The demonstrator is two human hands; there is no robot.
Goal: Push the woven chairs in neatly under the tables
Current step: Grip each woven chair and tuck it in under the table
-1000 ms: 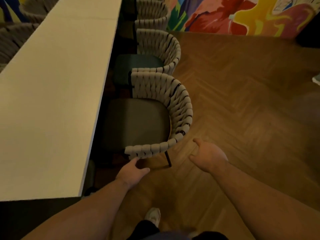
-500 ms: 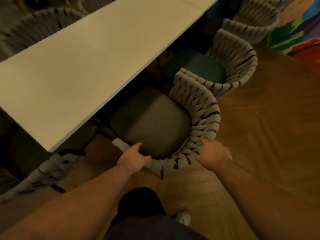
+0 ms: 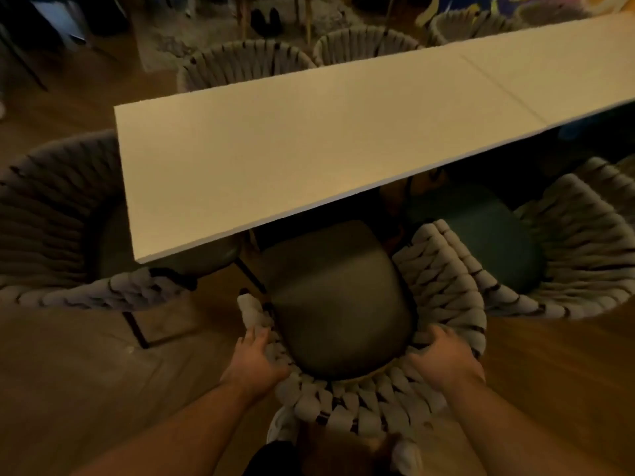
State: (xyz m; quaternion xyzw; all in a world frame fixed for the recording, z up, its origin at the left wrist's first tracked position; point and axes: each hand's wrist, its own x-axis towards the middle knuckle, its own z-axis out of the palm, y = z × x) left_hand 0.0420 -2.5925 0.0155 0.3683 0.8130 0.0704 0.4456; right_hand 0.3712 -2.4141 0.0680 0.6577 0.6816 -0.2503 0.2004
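A woven chair (image 3: 364,403) with a dark seat cushion stands right below me, its front tucked partly under the long white table (image 3: 309,142). My left hand (image 3: 256,362) grips the left side of its curved woven backrest. My right hand (image 3: 443,359) grips the right side of the same backrest. A second woven chair (image 3: 570,266) with a green seat touches it on the right. A third woven chair (image 3: 51,242) sits at the table's left end.
More woven chairs (image 3: 240,63) line the table's far side. A seam splits the tabletop at the right. Wooden floor (image 3: 86,389) spreads left and right of me. My shoes show at the bottom edge.
I have swung round behind the chair, so the table now lies across my view. Both hands have closed on the backrest; one second ago the right hand was off it.
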